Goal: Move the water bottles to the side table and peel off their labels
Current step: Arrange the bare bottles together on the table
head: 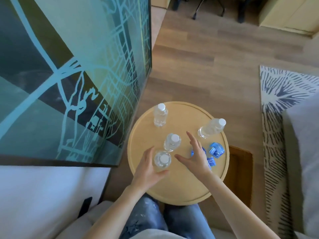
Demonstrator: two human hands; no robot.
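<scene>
Your left hand [146, 167] is wrapped around the nearest bottle [162, 160], fingers on its left side and thumb curling under its near side, so you are gripping it. Your right hand [193, 153] is spread open, palm facing left, just right of that bottle and not touching it.

The bottle stands upright on the round side table [181, 192], so its long axis points almost straight up at you; you see mostly the white cap. It looks bare of any label, as do the other three: one [172, 142] touching or just beyond it, one [160, 115] at the far left of the table, and one [211, 128] at the far right.

Crumpled blue labels [215, 150] lie on the right side of the table, partly beneath your open hand.

All four bottles appear already moved and stripped, so the task looks nearly done. If anything remains, it is probably releasing the gripped bottle, and the left hand alone governs that. Let go straight outward; the neighbouring bottle is close enough to be knocked.
</scene>
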